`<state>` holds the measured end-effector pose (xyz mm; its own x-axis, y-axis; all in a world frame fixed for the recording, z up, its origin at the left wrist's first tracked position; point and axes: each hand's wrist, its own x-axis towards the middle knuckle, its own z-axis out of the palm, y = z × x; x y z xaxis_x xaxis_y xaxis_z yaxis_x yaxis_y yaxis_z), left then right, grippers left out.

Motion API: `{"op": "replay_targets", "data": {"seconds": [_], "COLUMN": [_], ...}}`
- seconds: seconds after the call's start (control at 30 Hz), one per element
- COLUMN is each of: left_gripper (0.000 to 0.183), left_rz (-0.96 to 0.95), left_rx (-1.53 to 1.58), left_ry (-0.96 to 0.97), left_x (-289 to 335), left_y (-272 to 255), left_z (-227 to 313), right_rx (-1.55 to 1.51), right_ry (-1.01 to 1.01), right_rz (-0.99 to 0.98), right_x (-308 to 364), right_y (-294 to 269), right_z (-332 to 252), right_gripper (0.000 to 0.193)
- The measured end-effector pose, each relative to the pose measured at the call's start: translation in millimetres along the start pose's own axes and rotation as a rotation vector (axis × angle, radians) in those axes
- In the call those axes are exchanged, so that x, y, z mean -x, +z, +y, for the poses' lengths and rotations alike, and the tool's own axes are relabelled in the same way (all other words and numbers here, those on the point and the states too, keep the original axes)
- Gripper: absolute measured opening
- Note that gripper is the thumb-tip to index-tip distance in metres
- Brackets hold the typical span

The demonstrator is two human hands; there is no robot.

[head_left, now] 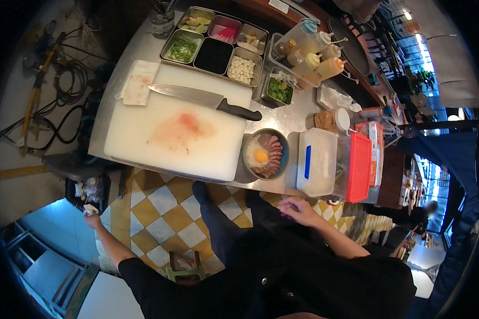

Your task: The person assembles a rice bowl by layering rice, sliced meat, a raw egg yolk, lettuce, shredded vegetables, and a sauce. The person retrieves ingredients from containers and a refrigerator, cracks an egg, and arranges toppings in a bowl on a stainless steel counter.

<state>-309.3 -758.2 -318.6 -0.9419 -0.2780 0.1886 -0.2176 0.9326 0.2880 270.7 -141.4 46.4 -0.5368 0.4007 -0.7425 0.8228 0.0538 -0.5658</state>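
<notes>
My left hand [95, 218] is stretched out low at my left side, and its fingers are closed around a white, crumpled, soft piece [89, 208]. I cannot tell if this piece is paper or cloth. It is at the near edge of a black open bin [108, 195], in which pale and dark scraps [93, 186] are lying. My right hand [299, 212] is in front of my body, near the edge of the steel table [105, 106]; its fingers are loosely bent, partly open, and I see nothing held in them.

On the table there is a thick white cutting board [127, 135] with a reddish wet stain. Across it lies a long steel knife with black handle [194, 96], the handle reaching beyond the right edge. Just beside the board stands a round blue-grey bowl [286, 151], containing pink sliced meat [274, 157] and a yellow egg yolk [261, 155].
</notes>
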Motion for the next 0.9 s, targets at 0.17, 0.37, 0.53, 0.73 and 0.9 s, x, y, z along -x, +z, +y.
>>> {"op": "replay_targets", "data": {"seconds": [0.17,0.37,0.53,0.73,0.9], "left_gripper": [0.041,0.029,0.041,0.05,0.043], "left_rz": [-0.515,-1.373,-1.541,-1.11,-0.835], "left_rx": [-0.239,0.395,0.804,0.558,0.519], "left_ry": [0.058,0.032,0.19,0.482,0.646], "left_x": [35,274,368,409,425], "left_y": [7,-29,-239,-279,-270], "left_z": [27,148,405,518,519], "right_rx": [-0.074,-0.868,-1.072,-0.95,-1.016], "right_ry": [0.014,0.064,-0.073,-0.13,-0.161], "right_rz": [0.049,0.275,0.092,0.14,0.068], "right_x": [8,-55,-107,-118,-126], "right_y": [14,5,-6,-8,-17], "right_z": [-1,-19,-12,-12,-6], "right_gripper": [0.038,0.069,0.072,0.062,0.066]}}
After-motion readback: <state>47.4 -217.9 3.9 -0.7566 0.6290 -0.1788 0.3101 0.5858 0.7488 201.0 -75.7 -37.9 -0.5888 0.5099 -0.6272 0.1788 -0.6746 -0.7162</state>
